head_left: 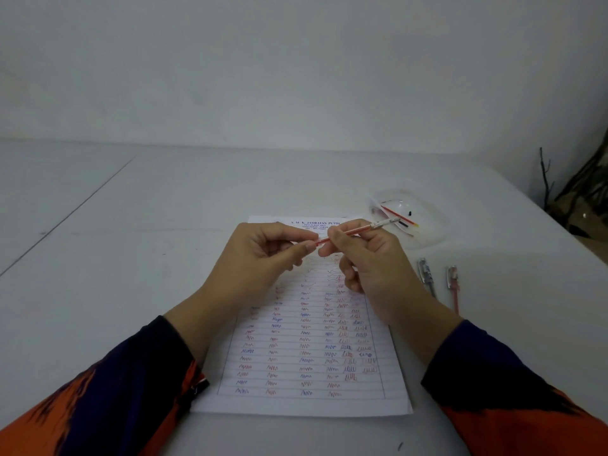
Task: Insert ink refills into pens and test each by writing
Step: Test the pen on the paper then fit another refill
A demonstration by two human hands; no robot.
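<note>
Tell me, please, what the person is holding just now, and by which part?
A red pen, held by both hands: the left hand pinches its near end, and the right hand grips the middle of the barrel, above the paper.

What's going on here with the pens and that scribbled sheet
A person is holding a red pen in both hands above a lined sheet full of red and blue test squiggles. The left hand pinches its near end, and the right hand grips the barrel. Two more pens lie on the table to the right, beside a clear plastic bag holding a red refill.
</note>
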